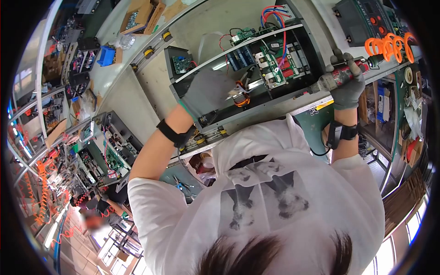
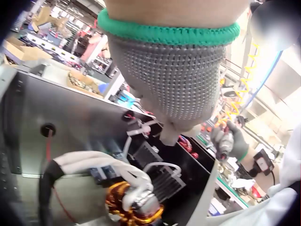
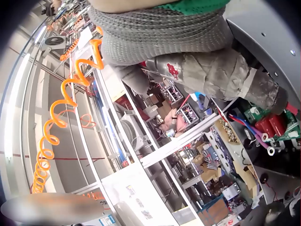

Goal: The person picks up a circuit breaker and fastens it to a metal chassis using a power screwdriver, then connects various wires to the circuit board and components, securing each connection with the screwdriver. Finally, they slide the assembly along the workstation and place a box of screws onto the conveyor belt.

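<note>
A grey-gloved left hand (image 1: pixel 208 91) reaches over the front wall of a dark metal case (image 1: pixel 275 98), beside a coil with orange windings (image 1: pixel 241 101). In the left wrist view the left hand (image 2: pixel 171 82) has its fingers bent downward above the coil (image 2: pixel 136 205) and thick white-sleeved wires (image 2: pixel 94 162); whether the fingertips pinch anything is unclear. The gloved right hand (image 1: pixel 347 91) grips a taped, red-and-grey powered driver (image 1: pixel 339 76) at the case's right end. Close up, the right hand (image 3: pixel 162 37) wraps the driver (image 3: pixel 211 73), its tip over red parts (image 3: pixel 272 125).
Green circuit boards (image 1: pixel 275 66) and red and blue cables (image 1: pixel 275 13) fill the case. A coiled orange hose (image 1: pixel 389 48) hangs at the right by a control box (image 1: pixel 366 20). Cartons (image 1: pixel 142 17) and a blue bin (image 1: pixel 107 56) lie at the upper left.
</note>
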`<state>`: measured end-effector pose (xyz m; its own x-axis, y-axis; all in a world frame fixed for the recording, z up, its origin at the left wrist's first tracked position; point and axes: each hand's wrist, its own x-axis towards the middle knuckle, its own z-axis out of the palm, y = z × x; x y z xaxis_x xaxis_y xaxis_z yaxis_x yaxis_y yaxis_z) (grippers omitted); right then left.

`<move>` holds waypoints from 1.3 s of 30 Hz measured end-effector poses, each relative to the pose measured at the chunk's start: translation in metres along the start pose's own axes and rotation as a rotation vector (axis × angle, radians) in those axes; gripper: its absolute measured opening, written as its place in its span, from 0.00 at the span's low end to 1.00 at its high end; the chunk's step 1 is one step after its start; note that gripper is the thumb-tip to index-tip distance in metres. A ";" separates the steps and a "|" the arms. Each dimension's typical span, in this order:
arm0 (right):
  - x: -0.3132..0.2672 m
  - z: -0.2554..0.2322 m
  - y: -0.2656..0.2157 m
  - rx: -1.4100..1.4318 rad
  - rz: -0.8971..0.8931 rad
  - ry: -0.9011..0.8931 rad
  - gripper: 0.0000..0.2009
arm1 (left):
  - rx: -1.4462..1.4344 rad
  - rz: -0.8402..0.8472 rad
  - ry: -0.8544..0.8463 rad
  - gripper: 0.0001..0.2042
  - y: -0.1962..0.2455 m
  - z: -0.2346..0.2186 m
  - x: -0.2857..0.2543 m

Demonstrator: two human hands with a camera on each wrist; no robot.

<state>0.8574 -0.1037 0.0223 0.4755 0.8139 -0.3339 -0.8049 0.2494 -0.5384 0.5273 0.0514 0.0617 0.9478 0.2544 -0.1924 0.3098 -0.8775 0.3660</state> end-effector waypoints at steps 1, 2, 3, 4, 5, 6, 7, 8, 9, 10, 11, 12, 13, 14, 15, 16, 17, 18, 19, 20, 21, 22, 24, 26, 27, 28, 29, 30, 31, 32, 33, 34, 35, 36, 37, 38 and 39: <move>0.000 -0.002 -0.002 -0.086 -0.011 0.108 0.17 | 0.085 -0.013 -0.046 0.07 0.011 0.000 0.014; 0.002 -0.006 -0.002 -0.088 -0.019 0.108 0.17 | 0.086 -0.007 -0.041 0.07 0.021 0.002 0.028; 0.003 -0.012 0.000 -0.097 -0.009 0.105 0.18 | 0.077 -0.224 -0.131 0.06 0.029 0.005 0.041; 0.004 -0.015 0.000 -0.109 0.000 0.101 0.20 | 0.066 -0.441 -0.219 0.07 0.033 0.007 0.052; 0.004 -0.012 0.001 -0.126 0.011 0.127 0.20 | 0.066 -0.532 -0.282 0.11 0.027 0.010 0.064; 0.005 -0.011 0.001 -0.129 0.006 0.132 0.20 | 0.063 -0.524 -0.282 0.11 0.018 0.008 0.071; 0.006 -0.011 0.000 -0.133 0.015 0.135 0.19 | -0.030 -0.455 -0.394 0.13 0.008 0.001 0.075; 0.006 -0.011 0.000 -0.136 0.025 0.138 0.19 | -0.122 -0.386 -0.507 0.14 0.000 -0.006 0.079; 0.006 -0.009 -0.001 -0.176 0.023 0.137 0.17 | -0.205 -0.323 -0.591 0.14 -0.007 -0.013 0.083; 0.006 -0.007 -0.001 -0.175 0.022 0.138 0.17 | -0.204 -0.322 -0.592 0.14 -0.012 -0.014 0.080; 0.006 -0.005 -0.001 -0.183 0.031 0.138 0.17 | -0.277 -0.209 -0.501 0.13 -0.018 -0.013 0.076; 0.006 -0.004 0.000 -0.189 0.039 0.137 0.16 | -0.347 -0.095 -0.409 0.12 -0.024 -0.009 0.069; 0.006 -0.003 0.000 -0.183 0.040 0.141 0.16 | -0.475 -0.016 -0.354 0.12 -0.030 0.001 0.061; 0.006 -0.001 -0.001 -0.173 0.066 0.123 0.16 | -0.473 -0.014 -0.364 0.12 -0.035 0.008 0.053; 0.006 -0.001 -0.002 -0.165 0.090 0.104 0.15 | -0.618 -0.013 -0.279 0.13 -0.036 0.009 0.047; 0.007 -0.003 -0.003 -0.159 0.088 0.110 0.15 | -0.764 -0.013 -0.192 0.14 -0.038 0.011 0.043; 0.009 -0.006 -0.003 -0.145 0.109 0.087 0.15 | -0.764 -0.012 -0.198 0.14 -0.039 0.012 0.041; 0.010 -0.007 -0.003 -0.132 0.131 0.063 0.14 | -0.864 -0.066 -0.245 0.15 -0.038 0.009 0.040; 0.011 -0.007 -0.003 -0.119 0.139 0.042 0.13 | -0.965 -0.122 -0.291 0.16 -0.036 0.005 0.041; 0.011 -0.007 -0.004 -0.119 0.140 0.043 0.13 | -0.965 -0.123 -0.292 0.16 -0.033 0.001 0.043; 0.012 -0.008 -0.004 -0.118 0.151 0.042 0.13 | -0.958 -0.200 -0.366 0.15 -0.029 -0.004 0.047; 0.012 -0.007 -0.005 -0.117 0.161 0.041 0.13 | -0.948 -0.278 -0.438 0.14 -0.026 -0.006 0.050; 0.012 -0.006 -0.005 -0.127 0.165 0.054 0.13 | -1.022 -0.210 -0.487 0.13 -0.027 0.000 0.052; 0.012 -0.006 -0.005 -0.138 0.166 0.070 0.13 | -1.095 -0.137 -0.537 0.12 -0.024 0.004 0.058; 0.012 -0.007 -0.004 -0.139 0.155 0.079 0.13 | -0.988 -0.132 -0.648 0.12 -0.019 0.004 0.064; 0.012 -0.008 -0.004 -0.140 0.143 0.087 0.13 | -0.877 -0.125 -0.754 0.11 -0.016 0.003 0.068; 0.012 -0.008 -0.004 -0.141 0.141 0.089 0.13 | -0.879 -0.102 -0.690 0.12 -0.014 0.002 0.068; 0.012 -0.007 -0.003 -0.174 0.129 0.118 0.13 | -0.881 -0.099 -0.692 0.12 -0.017 0.004 0.065; 0.012 -0.008 -0.003 -0.206 0.117 0.147 0.13 | -0.980 -0.217 -0.571 0.12 -0.022 0.008 0.059; 0.012 -0.008 -0.003 -0.204 0.117 0.150 0.13 | -1.074 -0.336 -0.447 0.13 -0.025 0.011 0.055; 0.012 -0.009 -0.003 -0.193 0.108 0.127 0.14 | -1.073 -0.337 -0.452 0.13 -0.025 0.014 0.053; 0.012 -0.010 -0.002 -0.182 0.099 0.102 0.14 | -1.157 -0.481 -0.356 0.13 -0.023 0.016 0.052; 0.012 -0.010 -0.001 -0.179 0.099 0.102 0.14 | -1.237 -0.626 -0.254 0.13 -0.021 0.017 0.052; 0.012 -0.010 -0.001 -0.176 0.090 0.109 0.14 | -1.235 -0.628 -0.253 0.13 -0.017 0.013 0.056; 0.013 -0.011 -0.001 -0.176 0.081 0.115 0.14 | -1.116 -0.738 -0.256 0.14 -0.009 0.007 0.063; 0.014 -0.012 0.000 -0.178 0.082 0.112 0.14 | -0.996 -0.844 -0.257 0.14 -0.004 0.004 0.068; 0.016 -0.014 0.000 -0.168 0.078 0.094 0.15 | -0.999 -0.844 -0.251 0.14 -0.005 0.009 0.071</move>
<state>0.8701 -0.0983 0.0060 0.4511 0.7729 -0.4462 -0.7740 0.0899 -0.6267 0.5923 0.0703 0.0381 0.4330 0.3927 -0.8113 0.8160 0.2116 0.5379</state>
